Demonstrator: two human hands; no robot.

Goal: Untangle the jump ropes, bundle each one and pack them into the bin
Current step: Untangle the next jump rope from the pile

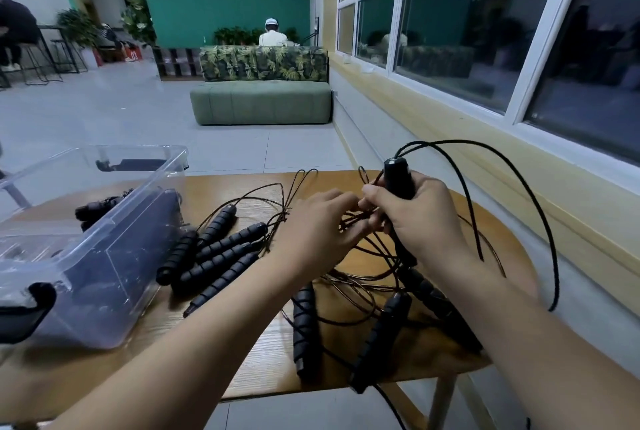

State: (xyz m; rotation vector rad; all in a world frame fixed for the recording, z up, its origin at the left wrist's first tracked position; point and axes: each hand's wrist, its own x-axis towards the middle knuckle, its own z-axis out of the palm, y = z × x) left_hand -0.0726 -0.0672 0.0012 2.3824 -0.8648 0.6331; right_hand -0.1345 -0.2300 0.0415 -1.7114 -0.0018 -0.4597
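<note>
A: Why is the right hand [420, 218] holding that smooth black handle [399, 177] upright?

B: Judged from the pose, it is lifting one rope clear of the tangle so its cord can be traced. The right grip is wrapping closed around the handle; a thick black cord [512, 187] is arching out of the cap and hanging past the tabletop [221, 187] edge.

A: And the left hand [317, 221]?

B: Its fingertips are pinching narrow on thin brown cords [349, 221] just beside the handle, apparently picking strands apart.

A: Condition of the ropes?

B: The tangle [363, 277] is lying on the tabletop beneath both hands, loops crossing. Ribbed foam handles [214, 253] are lying side by side against the clear bin [104, 256], probably set aside for packing. The bin is holding dark items; whether those are bundles, I cannot tell.
</note>
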